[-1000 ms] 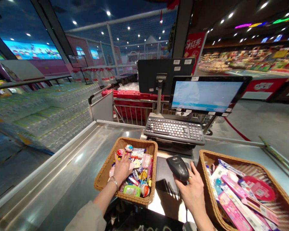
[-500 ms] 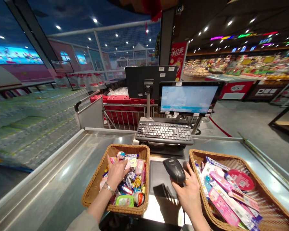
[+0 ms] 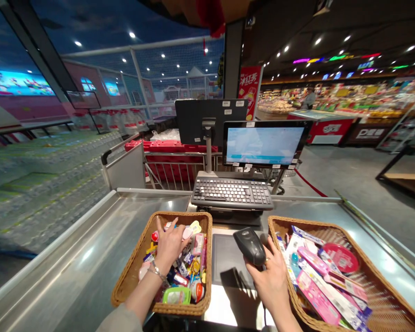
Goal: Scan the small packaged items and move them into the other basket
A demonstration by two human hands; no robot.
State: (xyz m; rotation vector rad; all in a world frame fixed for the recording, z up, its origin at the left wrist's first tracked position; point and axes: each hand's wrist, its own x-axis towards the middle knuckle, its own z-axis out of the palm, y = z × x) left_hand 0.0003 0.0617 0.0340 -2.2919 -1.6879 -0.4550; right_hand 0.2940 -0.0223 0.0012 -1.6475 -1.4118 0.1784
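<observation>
My left hand (image 3: 170, 245) is over the left wicker basket (image 3: 125, 281), index and middle fingers stretched apart. Near its thumb is a small pale pink-and-yellow packaged item (image 3: 195, 227), which the hand appears to pinch; the grip itself is partly hidden. Mixed small goods lie beneath, among them a green-rimmed box (image 3: 177, 295) and an orange-and-white egg-shaped toy (image 3: 197, 291). My right hand (image 3: 272, 276) is wrapped round a black barcode scanner (image 3: 249, 246), its head pointing up and left above the counter between the two baskets.
To the right, a second wicker basket (image 3: 383, 281) holds toothbrush-like packs, pink boxes and a round red pack (image 3: 341, 257). A keyboard (image 3: 232, 191) and lit monitor (image 3: 264, 144) stand behind the metal counter (image 3: 86, 258). Stacked bottles (image 3: 51, 184) fill the left; a person (image 3: 309, 99) is far off.
My left hand has risen slightly, and the pale item has moved up and right with it, turning. The right hand and scanner keep nearly the same place. The view has shifted a little.
</observation>
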